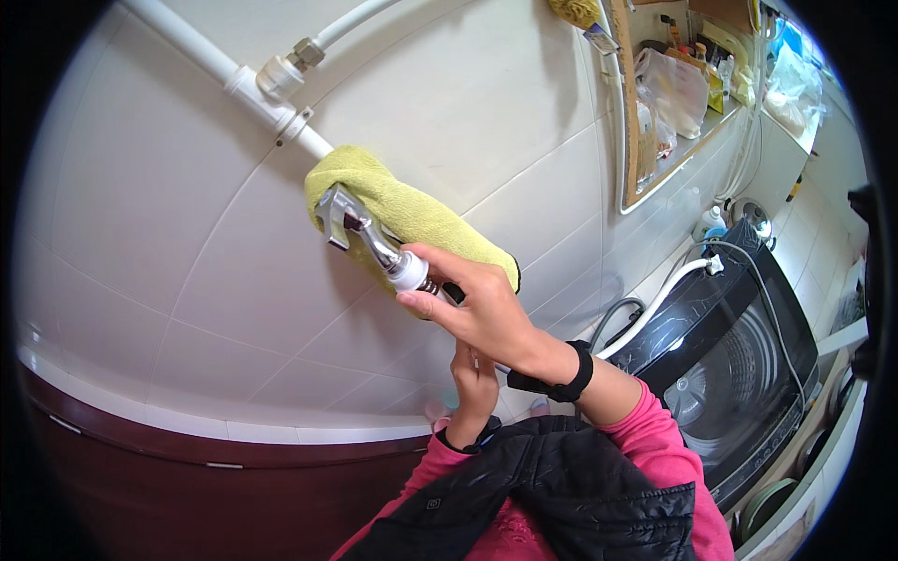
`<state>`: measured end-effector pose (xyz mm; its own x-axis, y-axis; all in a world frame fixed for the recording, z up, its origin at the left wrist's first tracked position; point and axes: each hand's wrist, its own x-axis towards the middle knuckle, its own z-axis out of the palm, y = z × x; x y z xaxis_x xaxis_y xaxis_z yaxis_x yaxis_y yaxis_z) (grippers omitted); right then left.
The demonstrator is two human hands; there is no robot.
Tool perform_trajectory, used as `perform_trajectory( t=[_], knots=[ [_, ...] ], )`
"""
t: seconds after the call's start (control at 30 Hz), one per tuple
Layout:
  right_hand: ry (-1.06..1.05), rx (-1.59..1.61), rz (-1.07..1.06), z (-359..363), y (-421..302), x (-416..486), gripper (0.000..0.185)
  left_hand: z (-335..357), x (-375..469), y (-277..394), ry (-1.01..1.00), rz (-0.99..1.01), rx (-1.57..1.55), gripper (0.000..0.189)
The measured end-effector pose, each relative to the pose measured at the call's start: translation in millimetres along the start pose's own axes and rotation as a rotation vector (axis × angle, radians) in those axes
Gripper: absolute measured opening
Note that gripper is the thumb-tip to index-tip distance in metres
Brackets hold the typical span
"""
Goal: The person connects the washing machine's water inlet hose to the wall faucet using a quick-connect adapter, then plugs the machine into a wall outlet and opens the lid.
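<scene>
A chrome tap [377,242] points out from the tiled wall, with a yellow-green cloth [438,228] draped over the pipe behind it. At the tap's outlet, the thumb and fingers of my right hand [484,298] are around a white hose connector [409,272], where a metal spring or thread shows. My left hand [475,382] is raised just below my right hand, near the connector's lower end. What its fingers touch is hidden behind my right hand and wrist. Both wrists wear black bands.
White pipes [263,105] run diagonally along the wall. A black top-loading washing machine [722,365] with a white inlet hose [652,308] stands at right. Above it, a wall recess [701,144] holds bags and bottles. A dark red cabinet [210,491] is at lower left.
</scene>
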<state>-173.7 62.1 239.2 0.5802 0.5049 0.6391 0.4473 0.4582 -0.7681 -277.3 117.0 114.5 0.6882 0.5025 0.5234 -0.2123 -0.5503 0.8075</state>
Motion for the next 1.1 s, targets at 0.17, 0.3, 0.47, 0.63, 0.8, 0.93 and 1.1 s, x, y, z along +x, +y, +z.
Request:
perform_trajectory(
  t=[0.17,0.3,0.47,0.63,0.8,0.93,1.1],
  knots=[
    [0.051,-0.003,-0.035,3.4,1.8,-1.4,0.062,-6.9,-9.2,-6.7,-0.009,-0.029,-0.029,0.046],
    [0.128,0.067,-0.043,5.2,3.5,-8.7,0.064,-20.3,-6.1,-7.1,0.112,-0.03,-0.154,0.046],
    [0.142,0.109,0.07,9.3,3.3,-16.8,0.045,-58.0,10.0,4.0,0.201,-0.081,-0.1,0.039],
    [0.048,0.145,0.112,6.2,6.0,-15.4,0.027,-70.2,7.3,14.4,0.179,-0.074,-0.04,0.035],
    [0.037,0.206,0.096,7.1,6.6,-12.6,0.024,-68.3,5.7,15.4,0.172,-0.041,-0.054,0.034],
    [0.141,-0.004,-0.102,6.3,10.8,-18.0,0.035,-68.1,3.8,5.5,0.117,-0.088,-0.057,0.033],
    [0.152,-0.092,0.109,-32.6,19.6,-84.4,0.037,-55.5,-8.0,-39.3,-0.274,-0.427,0.036,0.03]
  ],
)
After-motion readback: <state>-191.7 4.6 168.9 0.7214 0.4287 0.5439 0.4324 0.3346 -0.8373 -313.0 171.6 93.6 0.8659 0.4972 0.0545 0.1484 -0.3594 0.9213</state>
